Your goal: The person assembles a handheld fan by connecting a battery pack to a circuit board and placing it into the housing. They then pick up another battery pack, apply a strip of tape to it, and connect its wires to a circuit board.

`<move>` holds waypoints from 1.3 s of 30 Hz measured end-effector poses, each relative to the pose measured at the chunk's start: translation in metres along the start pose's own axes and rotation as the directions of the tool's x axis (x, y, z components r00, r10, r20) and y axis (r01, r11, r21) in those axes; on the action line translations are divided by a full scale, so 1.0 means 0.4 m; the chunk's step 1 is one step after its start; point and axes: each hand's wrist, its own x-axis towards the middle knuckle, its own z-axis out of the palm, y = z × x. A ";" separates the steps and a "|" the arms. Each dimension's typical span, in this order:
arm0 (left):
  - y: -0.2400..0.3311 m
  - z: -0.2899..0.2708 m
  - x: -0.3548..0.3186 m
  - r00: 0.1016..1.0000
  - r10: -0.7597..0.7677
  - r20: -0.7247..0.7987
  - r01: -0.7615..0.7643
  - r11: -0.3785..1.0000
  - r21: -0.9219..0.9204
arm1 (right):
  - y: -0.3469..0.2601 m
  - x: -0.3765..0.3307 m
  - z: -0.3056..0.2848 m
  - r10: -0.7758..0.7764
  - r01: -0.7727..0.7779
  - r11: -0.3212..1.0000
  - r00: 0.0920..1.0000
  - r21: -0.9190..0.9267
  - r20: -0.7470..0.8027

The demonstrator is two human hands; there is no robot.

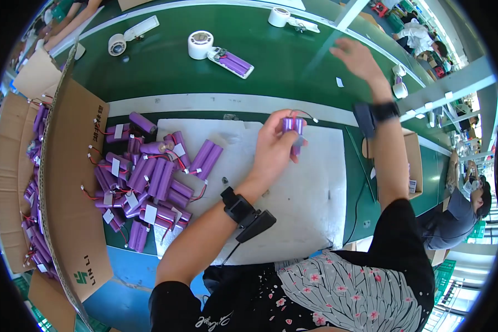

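Observation:
My left hand (276, 144) grips a purple battery pack (292, 125) above the white foam sheet (304, 193); a thin lead with a small white plug sticks out from the pack. Stretched out over the green belt (293, 66), my right hand (357, 58) is slightly blurred, its fingers apart and nothing visible in them. A heap of purple battery packs (160, 176) with red and black leads and white plugs lies left of my left forearm, partly on the foam. Each wrist carries a black strap with a device.
Several white round-headed devices with handles lie on the belt; one (200, 45) has purple cells in its opened handle. A cardboard box (74, 182) with more packs stands at left. Another box (412, 160) sits at right. A person (454, 216) sits farther right.

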 end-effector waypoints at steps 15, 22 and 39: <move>0.003 0.008 0.011 1.000 0.028 -0.008 -0.028 1.000 -0.007 | -0.057 0.218 0.197 0.198 -0.143 0.911 0.974 -0.386 0.107; -0.022 -0.008 0.000 0.972 0.182 -0.146 -0.170 0.981 0.092 | -0.270 -0.225 0.052 -0.034 0.036 0.999 0.998 -0.038 0.048; 0.064 0.053 -0.068 0.701 0.547 0.457 -0.696 0.385 0.606 | -0.383 -0.554 0.017 0.243 -0.068 0.414 0.969 0.908 -0.038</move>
